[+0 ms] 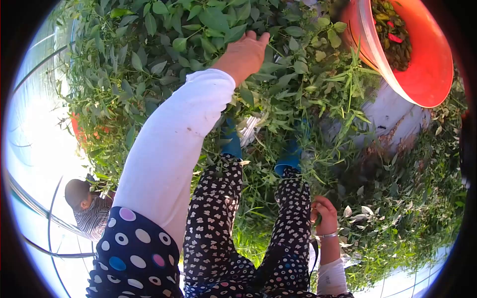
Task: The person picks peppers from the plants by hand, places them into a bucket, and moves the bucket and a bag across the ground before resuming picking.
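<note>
My left hand (243, 54) reaches forward into the leafy green plants (213, 22), its arm in a white sleeve. The visible fingers are slightly bent and apart; leaves hide part of them, and I see nothing held. Low beside my thigh is my right hand (324, 214), with a bracelet at the wrist. Its fingers are curled in, and whatever they may hold is hidden. Far from both hands, at the upper right, a red bucket (432, 74) leans toward me with dark green and bright red pieces (395, 37) inside.
Blue boots (288, 158) stand among plants and grass. Bare grey ground sheeting (392, 114) shows below the bucket. At the left, another person in a striped top (92, 216) is low behind the plants, near an orange-red object (77, 128). Curved poles (49, 213) line the bright left side.
</note>
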